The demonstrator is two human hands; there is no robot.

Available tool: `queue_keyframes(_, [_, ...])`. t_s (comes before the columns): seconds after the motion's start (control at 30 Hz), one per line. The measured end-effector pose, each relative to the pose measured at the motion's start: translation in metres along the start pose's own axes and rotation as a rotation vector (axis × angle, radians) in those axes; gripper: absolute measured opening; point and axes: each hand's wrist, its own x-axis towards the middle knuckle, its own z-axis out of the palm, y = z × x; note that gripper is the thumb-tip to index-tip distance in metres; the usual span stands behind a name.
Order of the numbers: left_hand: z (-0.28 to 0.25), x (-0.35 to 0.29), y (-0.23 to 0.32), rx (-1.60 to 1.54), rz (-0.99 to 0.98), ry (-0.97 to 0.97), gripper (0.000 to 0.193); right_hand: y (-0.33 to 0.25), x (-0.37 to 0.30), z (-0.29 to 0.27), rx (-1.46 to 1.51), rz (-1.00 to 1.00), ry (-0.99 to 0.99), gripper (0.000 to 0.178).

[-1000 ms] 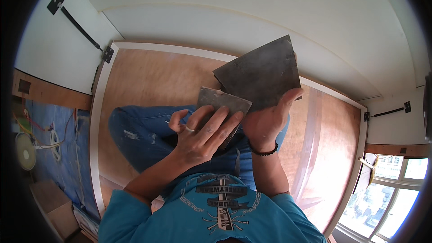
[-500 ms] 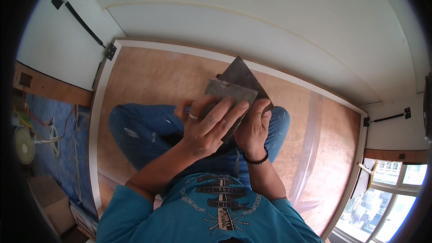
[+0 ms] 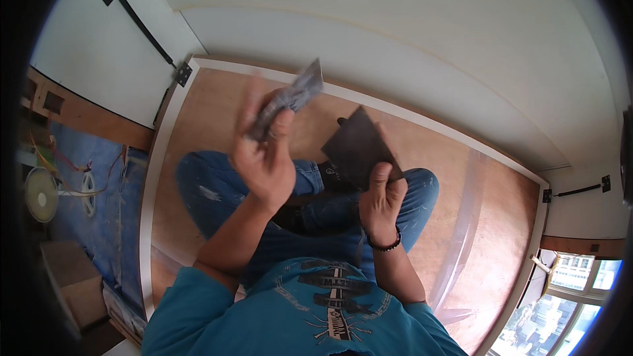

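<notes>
My left hand [image 3: 265, 170] is raised to the left of my lap, its fingers and thumb closed on a small grey flat piece that looks like folded sandpaper [image 3: 302, 91]. That piece is tilted nearly edge-on and smeared by motion, with dark marks on its face. In my right hand [image 3: 382, 206], thumb in front and fingers behind, is a dark, square-cornered sheet that looks like sandpaper [image 3: 359, 148]. It stands slanted above my crossed legs, and a gap separates the two pieces.
I sit cross-legged on a wooden panel [image 3: 488, 217] with a white raised rim [image 3: 455, 122]. Black gas struts [image 3: 146, 29] [image 3: 580, 184] flank it at left and right. A fan [image 3: 41, 194], wires and a cardboard box [image 3: 72, 283] lie beyond the left edge; a window [image 3: 560, 296] is at right.
My left hand has lifted the grey piece up and left, away from the dark sheet, turning it. The right hand has shifted slightly down and right with the dark sheet. The view has moved a little.
</notes>
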Motion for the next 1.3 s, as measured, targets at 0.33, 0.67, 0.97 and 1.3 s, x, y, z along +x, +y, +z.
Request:
queue_keyframes(0.33, [-0.019, -0.031, -0.116, -1.812, -0.808, -0.460, 0.055, -0.005, 0.005, 0.010, -0.857, -0.794, -0.427, 0.050])
queue_keyframes(0.67, [-0.011, -0.035, -0.086, -2.012, -1.321, -0.356, 0.070, 0.002, -0.012, 0.042, -0.977, -0.648, -0.413, 0.055])
queue_keyframes(0.97, [-0.022, -0.030, -0.046, -1.064, -1.326, -0.470, 0.049, 0.002, 0.034, 0.032, -0.719, -0.470, -0.095, 0.068])
queue_keyframes(1.3, [-0.013, -0.001, -0.020, -0.455, -0.599, 0.255, 0.042, 0.002, 0.016, 0.016, -0.783, -0.469, -0.052, 0.073])
